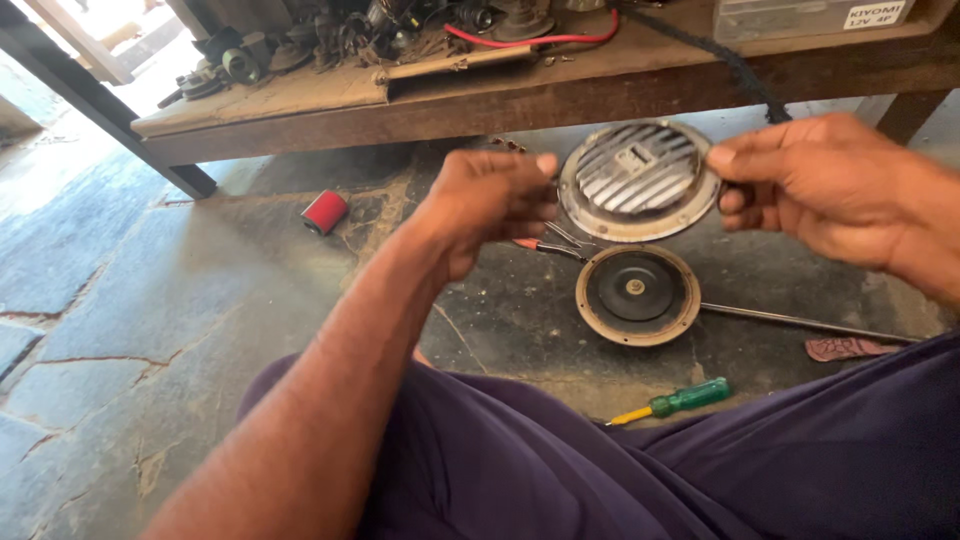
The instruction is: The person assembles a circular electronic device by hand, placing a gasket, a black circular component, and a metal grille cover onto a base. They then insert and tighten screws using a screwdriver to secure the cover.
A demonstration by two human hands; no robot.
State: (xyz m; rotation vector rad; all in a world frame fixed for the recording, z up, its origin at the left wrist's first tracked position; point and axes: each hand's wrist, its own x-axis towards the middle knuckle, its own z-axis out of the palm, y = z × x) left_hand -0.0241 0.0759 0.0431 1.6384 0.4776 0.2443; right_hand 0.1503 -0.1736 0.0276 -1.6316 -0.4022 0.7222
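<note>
Together, left hand (pixel 490 205) and right hand (pixel 810 185) pinched on round grilled metal cover (pixel 638 180), fingers curled.

You hold a silver-grey ribbed horn cover (pixel 638 178) with a dull tan rim. Below it lies a black horn diaphragm disc (pixel 637 294), rust-brown at its edge. Screwdriver (pixel 674 402): green handle, yellow tip. Red cylinder (pixel 324 211) on grey cracked stone floor (pixel 120 300). Your trousers (pixel 560 470) are dark purple.

A round ribbed metal cover (pixel 638 180) is held at its rim between the left hand (pixel 490 205) and the right hand (pixel 815 185); below it, a round black disc part (pixel 636 294) is seen on the stone floor (pixel 150 300). A green-handled screwdriver (pixel 680 401) is laid near the purple-clad legs (pixel 560 460); a red cylinder (pixel 324 211) is seen beside the wooden bench (pixel 480 105).
</note>
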